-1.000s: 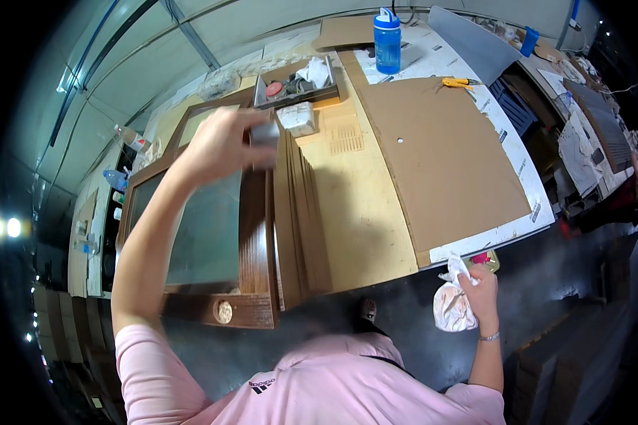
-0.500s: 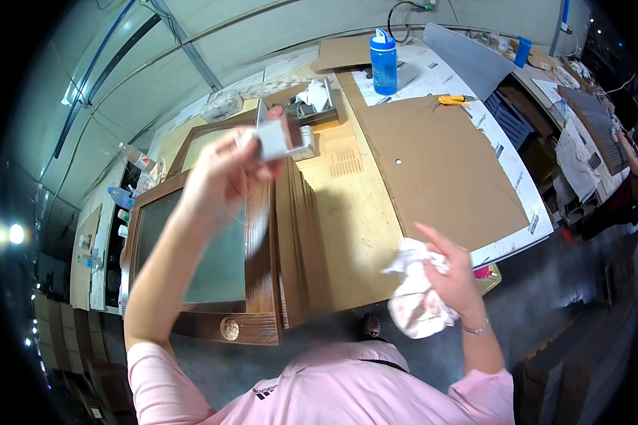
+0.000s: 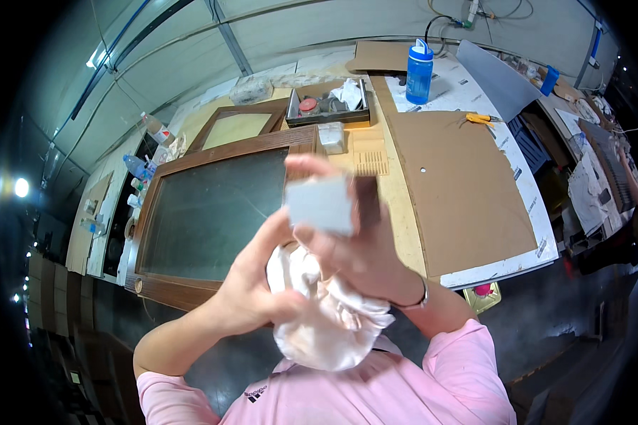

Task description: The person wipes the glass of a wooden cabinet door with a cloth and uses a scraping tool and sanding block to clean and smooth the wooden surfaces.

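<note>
In front of my chest my two hands are together. My left hand [image 3: 252,290] is closed at the left side of a crumpled whitish cloth [image 3: 340,326], its thumb lying over the folds. My right hand [image 3: 376,262] is closed around a small rectangular block [image 3: 320,205], light grey on the broad face and dark reddish-brown at one side. The fingers are blurred and overlap, so part of each grip is hidden. Beyond them, at left, a dark brown wooden frame with a glass panel [image 3: 213,209] lies on the table.
A tray [image 3: 365,119] at the back holds a red-lidded jar and a white cloth. A smaller wooden frame [image 3: 205,131] lies beside it. Brown cardboard [image 3: 468,191] covers the right side, with a blue bottle [image 3: 419,74] and yellow-handled pliers [image 3: 480,119]. Another person's arm [image 3: 634,177] shows far right.
My hands have come together at my chest. The block, earlier raised in my left hand, is now at my right; the cloth has moved left from my right hand to my left.
</note>
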The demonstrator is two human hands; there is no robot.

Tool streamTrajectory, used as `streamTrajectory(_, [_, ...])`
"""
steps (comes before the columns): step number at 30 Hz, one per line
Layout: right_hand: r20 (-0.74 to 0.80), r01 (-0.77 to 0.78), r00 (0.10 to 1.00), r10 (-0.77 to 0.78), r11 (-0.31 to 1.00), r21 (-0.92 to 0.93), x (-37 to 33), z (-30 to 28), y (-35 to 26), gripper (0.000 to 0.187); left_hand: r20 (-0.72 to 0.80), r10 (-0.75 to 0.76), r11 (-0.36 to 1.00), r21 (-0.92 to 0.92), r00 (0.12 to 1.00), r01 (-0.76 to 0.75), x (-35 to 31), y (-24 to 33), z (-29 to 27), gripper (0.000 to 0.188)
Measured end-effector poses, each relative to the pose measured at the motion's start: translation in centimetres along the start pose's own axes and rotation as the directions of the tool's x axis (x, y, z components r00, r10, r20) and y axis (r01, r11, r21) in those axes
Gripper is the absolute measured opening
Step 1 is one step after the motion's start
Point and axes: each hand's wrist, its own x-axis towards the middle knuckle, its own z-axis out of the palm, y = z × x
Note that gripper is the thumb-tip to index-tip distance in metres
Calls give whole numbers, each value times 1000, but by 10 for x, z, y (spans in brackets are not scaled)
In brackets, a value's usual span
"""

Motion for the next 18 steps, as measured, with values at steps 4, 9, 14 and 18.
streamTrajectory(4, [-65,-22,997,49,930,366,12,-12,19,42,139,88,810,567,986,-152,-10,20,-44,56])
streamTrajectory(9, [325,-42,944,51,998,-35,-36,-1,21,44,-362,515,796,538,777,-278,2,54,-109,41])
streamTrajectory(14, [312,256,937,-155,913,-316,-50,15,27,47,264,313,191,923,912,-333,45,7,-83,53])
streamTrajectory(18, [349,204,935,-60,897,-393,-44,11,21,49,430,125,80,894,894,-441,92,-22,-73,57])
